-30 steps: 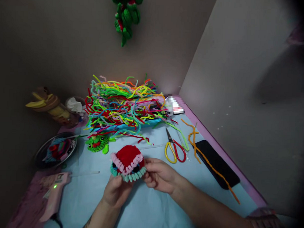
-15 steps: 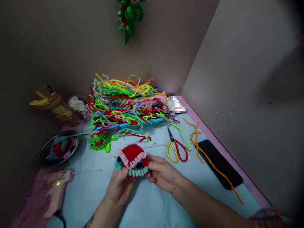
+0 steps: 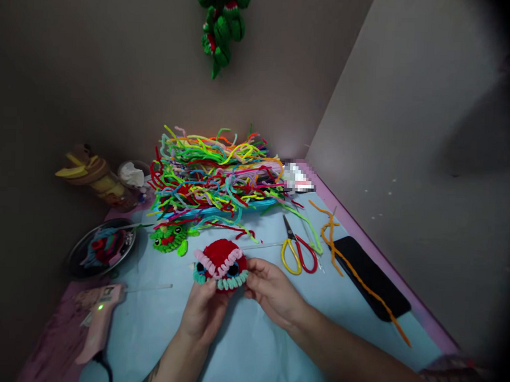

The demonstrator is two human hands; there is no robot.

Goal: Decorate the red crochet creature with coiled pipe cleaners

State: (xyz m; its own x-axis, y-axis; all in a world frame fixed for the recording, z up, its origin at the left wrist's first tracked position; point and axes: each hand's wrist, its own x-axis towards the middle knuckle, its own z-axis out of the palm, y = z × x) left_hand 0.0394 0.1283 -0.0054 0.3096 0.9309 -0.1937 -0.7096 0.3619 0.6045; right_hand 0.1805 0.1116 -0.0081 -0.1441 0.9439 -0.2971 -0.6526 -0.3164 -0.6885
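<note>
1. Resting in both hands: one red crocheted figure (image 3: pixel 219 251), domed, with pink braided strips in a V, dark round eyes and a mint ruffled strip. It is held up over the pale blue cloth (image 3: pixel 249 347), in front of the person.
2. Left hand (image 3: pixel 203 309): below the figure, thumb laid against its near lower edge, close to the tip of the V. Fingers curl underneath, mostly hidden; the grip is closed on the figure.
3. Right hand (image 3: pixel 272 289): at the figure's right edge, thumb and fingers drawn together on the rim in a light pinch. How firmly it presses, I cannot tell.
4. Orientation: the figure appears broadest from left to right, spanning the gap between the hands. The V points toward the person; the plain red dome lies on the far side. Left thumb is nearer the V's tip, right fingertips nearer the right-hand eye.
5. Scissors (image 3: pixel 292 237): yellow and red handles, beyond the right hand and nearer to it, apart from both hands.
6. Pink glue gun (image 3: pixel 99 327): green light lit, well to the left, nearer the left hand.
7. Green crocheted figure (image 3: pixel 169 241): on the cloth, beyond the left hand, before the multicoloured yarn heap (image 3: pixel 213 181).
</note>
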